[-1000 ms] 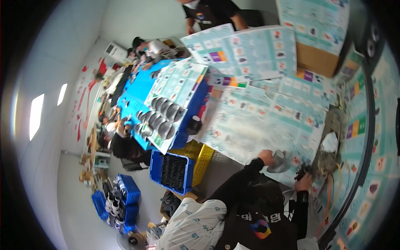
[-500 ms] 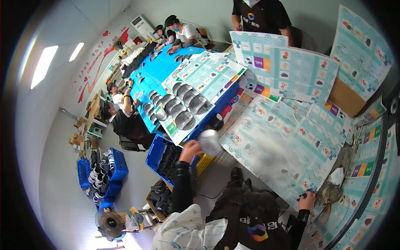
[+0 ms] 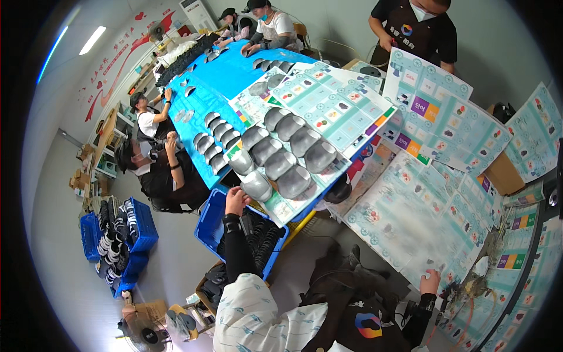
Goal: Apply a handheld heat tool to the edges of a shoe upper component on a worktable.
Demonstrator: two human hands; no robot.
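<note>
At the near left corner of a printed board [image 3: 285,212], my left hand [image 3: 236,201] pinches the edge of a silver-grey curved shell piece [image 3: 256,186]. That piece sits at the end of rows of similar grey shells [image 3: 281,161] lying on the board. My right hand [image 3: 431,282] is closed at the near edge of a second printed board [image 3: 404,229], which is dusted with grey in its middle. Whatever is in its fingers is too small and hidden to name. Dark sleeves cover both forearms.
A blue crate [image 3: 211,226] of stacked dark pieces stands below my left hand. Upright printed panels [image 3: 446,111] rise behind the dusted board. Co-workers sit around the blue-covered table [image 3: 234,76]; one person [image 3: 413,29] stands beyond the panels. A fan [image 3: 143,334] is at lower left.
My left hand has moved left and up, bringing the grey shell from the gap between the boards onto the shell-covered board. My right hand stays by the dusted board's edge. The view has shifted.
</note>
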